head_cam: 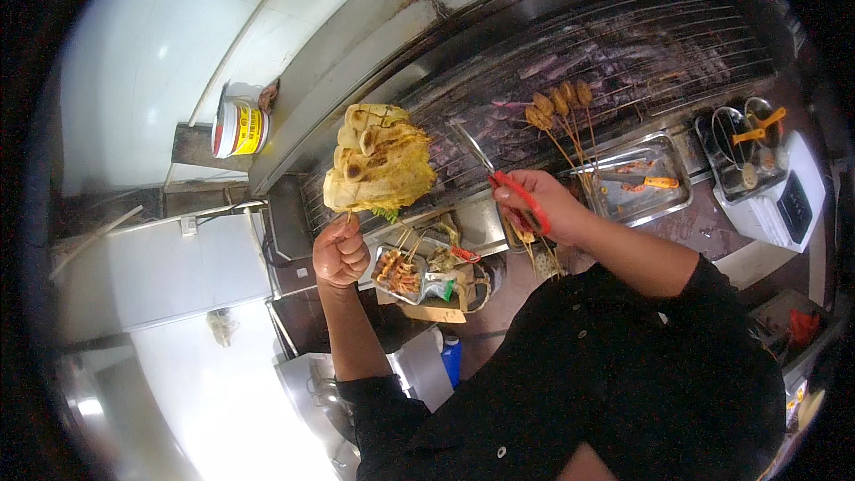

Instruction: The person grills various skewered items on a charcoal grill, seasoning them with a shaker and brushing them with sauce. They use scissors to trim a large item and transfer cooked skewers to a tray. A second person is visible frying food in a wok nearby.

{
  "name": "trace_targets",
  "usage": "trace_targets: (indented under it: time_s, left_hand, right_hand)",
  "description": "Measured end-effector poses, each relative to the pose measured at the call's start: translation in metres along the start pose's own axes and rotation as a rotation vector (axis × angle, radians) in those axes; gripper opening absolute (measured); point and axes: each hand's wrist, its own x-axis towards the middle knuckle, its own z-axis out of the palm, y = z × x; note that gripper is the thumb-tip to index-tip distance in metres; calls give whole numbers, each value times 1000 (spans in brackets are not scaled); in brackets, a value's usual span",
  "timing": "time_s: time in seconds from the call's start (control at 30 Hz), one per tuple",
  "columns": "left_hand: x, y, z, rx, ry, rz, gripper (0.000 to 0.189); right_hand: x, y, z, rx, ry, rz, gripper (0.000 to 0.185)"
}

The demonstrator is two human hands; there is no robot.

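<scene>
My left hand grips a thin skewer stick below a bundle of browned, yellowish leafy vegetable, raised over the left end of a charcoal grill. My right hand is closed on red-handled metal scissors, whose blades point up and left over the grill, a short way right of the vegetable. Farther right, several skewers with brown oval pieces lie with their tips over the grill and their sticks across the edge of a metal tray.
A smaller tray of meat skewers stands beside an open cardboard box near my left forearm. An orange-handled tool lies in the metal tray. At far right are strainers and a white container. A white bucket stands at upper left.
</scene>
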Motion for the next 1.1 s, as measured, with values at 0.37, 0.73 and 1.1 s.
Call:
trace_targets:
  time_s: [0.37, 0.73, 1.1]
  left_hand:
    - [-7, 3, -11, 146, 152, -85, 23]
    - [5, 3, -14, 136, 119, -82, 22]
    - [31, 7, -10, 49, 58, -84, 21]
  right_hand:
    - [13, -57, 12, 504, -246, 298, 29]
    - [48, -54, 13, 490, -282, 299, 35]
    - [64, -38, -13, 286, 67, 149, 40]
